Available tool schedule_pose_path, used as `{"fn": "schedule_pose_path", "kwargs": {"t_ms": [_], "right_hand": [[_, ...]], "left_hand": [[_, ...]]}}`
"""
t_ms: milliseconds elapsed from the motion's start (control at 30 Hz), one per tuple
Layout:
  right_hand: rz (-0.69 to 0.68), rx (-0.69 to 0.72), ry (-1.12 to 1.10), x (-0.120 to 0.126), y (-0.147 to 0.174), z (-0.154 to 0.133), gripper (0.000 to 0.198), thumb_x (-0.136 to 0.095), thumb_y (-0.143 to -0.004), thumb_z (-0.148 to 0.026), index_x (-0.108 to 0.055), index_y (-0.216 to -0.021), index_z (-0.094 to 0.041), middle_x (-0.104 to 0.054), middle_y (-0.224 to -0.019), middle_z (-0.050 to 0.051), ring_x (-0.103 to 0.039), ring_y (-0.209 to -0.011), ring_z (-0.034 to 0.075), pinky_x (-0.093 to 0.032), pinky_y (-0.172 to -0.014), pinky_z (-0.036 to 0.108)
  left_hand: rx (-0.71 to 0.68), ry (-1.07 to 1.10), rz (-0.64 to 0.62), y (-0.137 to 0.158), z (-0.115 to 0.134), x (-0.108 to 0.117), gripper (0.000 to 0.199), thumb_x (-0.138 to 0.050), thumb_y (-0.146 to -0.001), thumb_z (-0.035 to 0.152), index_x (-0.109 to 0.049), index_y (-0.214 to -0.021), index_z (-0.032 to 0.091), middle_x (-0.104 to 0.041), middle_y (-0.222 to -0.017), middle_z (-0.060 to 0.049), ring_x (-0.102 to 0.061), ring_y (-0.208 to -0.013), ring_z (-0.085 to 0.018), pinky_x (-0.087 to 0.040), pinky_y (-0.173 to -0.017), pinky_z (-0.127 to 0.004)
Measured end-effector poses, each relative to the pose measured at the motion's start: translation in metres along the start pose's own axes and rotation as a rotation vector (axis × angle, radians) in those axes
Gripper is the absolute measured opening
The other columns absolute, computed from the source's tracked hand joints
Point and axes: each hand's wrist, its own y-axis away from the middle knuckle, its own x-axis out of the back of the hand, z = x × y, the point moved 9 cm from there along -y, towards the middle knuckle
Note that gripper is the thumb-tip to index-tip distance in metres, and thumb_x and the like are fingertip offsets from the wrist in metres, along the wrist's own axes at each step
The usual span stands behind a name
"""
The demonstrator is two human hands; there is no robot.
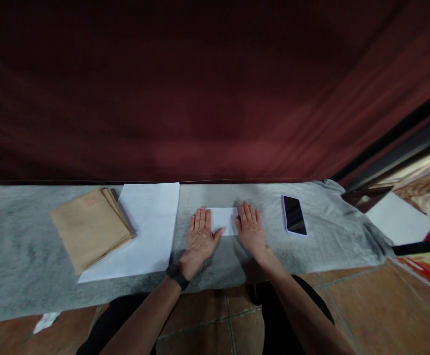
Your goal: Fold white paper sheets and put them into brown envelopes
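A small white piece of paper [224,218], which looks folded, lies flat on the grey cloth in front of me. My left hand [200,236] rests palm down over its left end, with the fingers stretched out and the thumb pointing toward the paper's middle. At the opposite end, my right hand [251,229] lies flat with its fingers extended over the paper's right edge. Both hands cover the ends, so only the middle of the paper shows. Neither hand grips anything.
To the left, brown paper envelopes [92,227] lie stacked partly over large white sheets [152,227]. A phone [294,215] with a pale purple case lies on the right. The grey cloth [15,246] covers a narrow surface against a dark red curtain [200,98].
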Motion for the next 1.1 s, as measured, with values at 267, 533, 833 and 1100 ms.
{"fn": "schedule_pose_path", "kwargs": {"t_ms": [267, 533, 833, 1100], "right_hand": [[-0.041, 0.336, -0.147, -0.011, 0.025, -0.065, 0.056, -0.036, -0.107, -0.037, -0.033, -0.158, -0.013, -0.035, -0.163, 0.011, -0.032, -0.151, 0.021, -0.028, -0.125, 0.043], [-0.078, 0.197, -0.076, -0.013, 0.017, -0.021, 0.061, -0.041, -0.106, -0.041, -0.033, -0.157, -0.008, -0.036, -0.162, 0.015, -0.031, -0.152, 0.026, -0.024, -0.126, 0.047], [-0.229, 0.356, -0.180, 0.001, 0.016, -0.033, 0.061, -0.056, -0.099, -0.041, -0.045, -0.152, -0.013, -0.040, -0.160, 0.015, -0.038, -0.148, 0.027, -0.030, -0.124, 0.047], [-0.267, 0.380, -0.214, 0.003, 0.010, -0.031, 0.061, -0.058, -0.089, -0.019, -0.049, -0.149, -0.016, -0.044, -0.158, 0.014, -0.041, -0.147, 0.024, -0.034, -0.122, 0.043]], "left_hand": [[-0.025, 0.024, -0.011, -0.001, -0.005, -0.007, 0.061, -0.033, -0.101, 0.033, -0.035, -0.156, 0.006, -0.028, -0.165, -0.018, -0.023, -0.155, -0.028, -0.022, -0.126, -0.047], [0.045, -0.037, -0.040, -0.008, -0.023, 0.000, 0.060, -0.031, -0.103, 0.034, -0.034, -0.156, 0.007, -0.033, -0.163, -0.015, -0.027, -0.153, -0.028, -0.021, -0.126, -0.047], [-0.168, 0.045, -0.005, -0.007, -0.005, 0.017, 0.054, -0.038, -0.102, 0.031, -0.044, -0.151, 0.009, -0.032, -0.164, -0.015, -0.027, -0.153, -0.026, -0.025, -0.125, -0.044], [-0.432, 0.061, -0.160, 0.007, 0.020, 0.011, 0.052, -0.051, -0.095, 0.027, -0.050, -0.146, 0.018, -0.044, -0.158, -0.013, -0.036, -0.150, -0.026, -0.022, -0.125, -0.053]]}}
